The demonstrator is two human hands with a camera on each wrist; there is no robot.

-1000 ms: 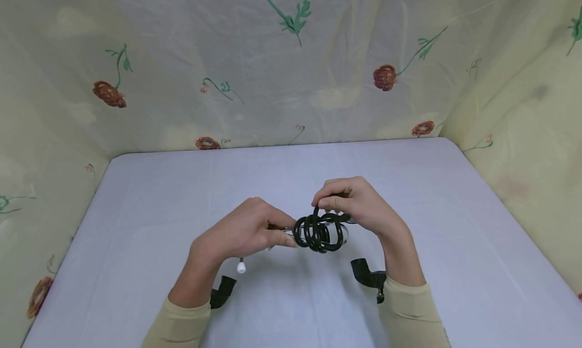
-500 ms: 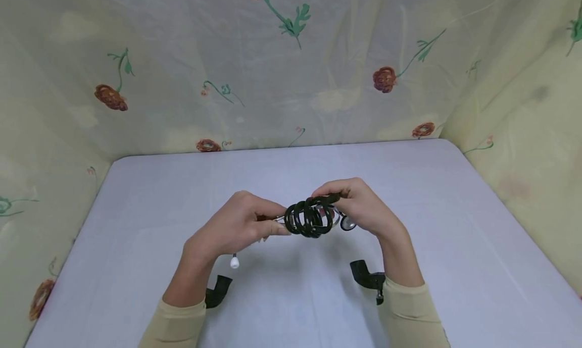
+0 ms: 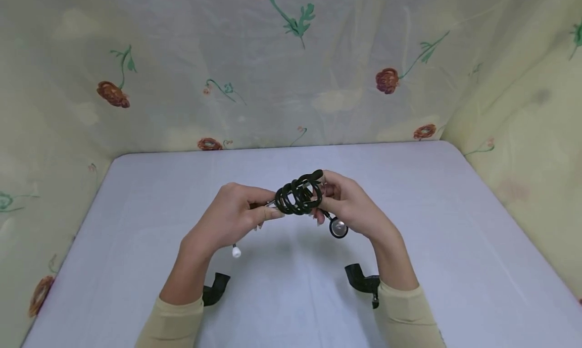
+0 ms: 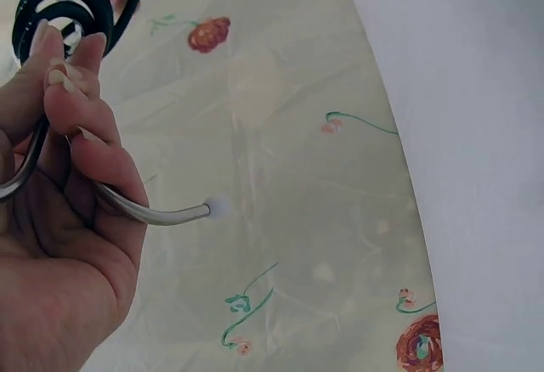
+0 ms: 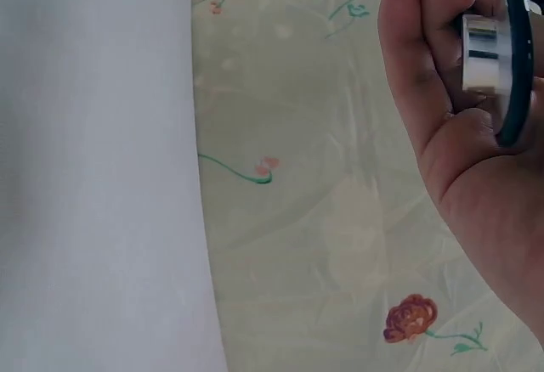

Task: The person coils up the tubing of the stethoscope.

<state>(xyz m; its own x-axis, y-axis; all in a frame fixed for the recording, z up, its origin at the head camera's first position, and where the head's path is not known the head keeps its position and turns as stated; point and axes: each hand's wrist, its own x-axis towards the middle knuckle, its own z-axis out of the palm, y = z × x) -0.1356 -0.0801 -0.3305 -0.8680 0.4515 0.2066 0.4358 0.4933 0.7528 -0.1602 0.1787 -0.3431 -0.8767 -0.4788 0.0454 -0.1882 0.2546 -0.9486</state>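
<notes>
A stethoscope (image 3: 297,195) hangs above the table between both hands, its black tubing wound in several coils round its metal tubes. My left hand (image 3: 234,214) grips the metal ear tubes at the coil's left end. In the left wrist view a curved ear tube (image 4: 157,214) with a whitish ear tip (image 4: 218,208) sticks out past the fingers. My right hand (image 3: 352,204) pinches the tubing at the coil's right end. Below its fingers dangles the round chest piece (image 3: 338,228), which lies close to the palm in the right wrist view.
A white-covered table (image 3: 291,297) lies under the hands. Flower-printed cloth (image 3: 291,85) stands behind and at both sides of it. Black wrist mounts (image 3: 361,279) project inward from both forearms.
Both hands have lifted the stethoscope and shifted it a little left. The right-hand end of the coil has tilted up, and the chest piece has come into view below the right hand.
</notes>
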